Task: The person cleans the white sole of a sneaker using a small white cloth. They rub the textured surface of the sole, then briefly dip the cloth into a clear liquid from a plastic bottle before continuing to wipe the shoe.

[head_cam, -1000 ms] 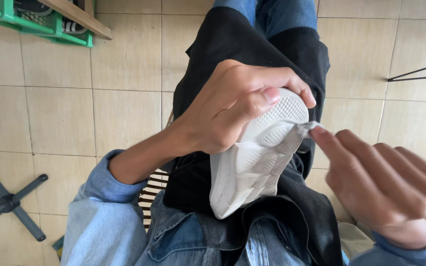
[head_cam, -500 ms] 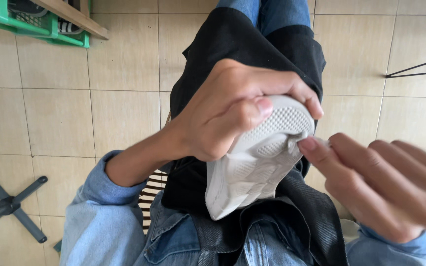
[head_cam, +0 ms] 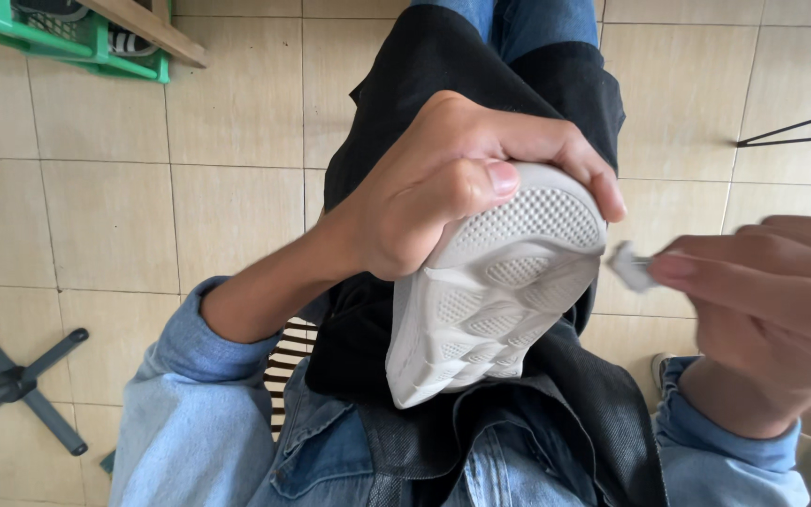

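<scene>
Seated person, denim sleeves. Right hand pinches a small pale scrap between thumb and fingertips, just beside the shoe's toe, not touching it. Left hand grips a white shoe, sole up, thumb pressed on the tread, fingers curled over the toe, above the black-clad lap. Beyond: beige tiled floor, black chair base, green crate.

White shoe: we see its pale textured sole turned up, toe end gripped. Small whitish scrap, blurred, pinched just beside the toe.
</scene>
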